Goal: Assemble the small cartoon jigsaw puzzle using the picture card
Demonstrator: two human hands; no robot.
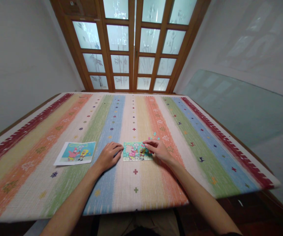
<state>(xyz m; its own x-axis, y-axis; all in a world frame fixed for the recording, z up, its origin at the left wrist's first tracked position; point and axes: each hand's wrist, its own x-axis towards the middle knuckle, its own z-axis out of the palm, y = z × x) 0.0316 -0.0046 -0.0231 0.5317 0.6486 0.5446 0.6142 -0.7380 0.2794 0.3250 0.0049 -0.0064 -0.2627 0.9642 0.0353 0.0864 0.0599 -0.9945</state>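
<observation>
While the left hand (pixel 109 154) lies open and flat against the left edge of the puzzle (pixel 135 152), the right hand (pixel 157 150) sets bunched fingertips on its far right corner, grip unclear.

I've got the puzzle (pixel 137 151) lying on the table (pixel 136 108), approx. centre, near the front edge. The left hand (pixel 108 156) rests just L of it, fingertips at its L edge. The right hand (pixel 157 149) sits on its R top corner. A picture card (pixel 75 153) lies further L, well apart. Loose pieces (pixel 156 135), I think, lie just behind the puzzle's R end. Doors (pixel 133 46) stand behind the table, and a glass sheet (pixel 242 108) is off to the R.
</observation>
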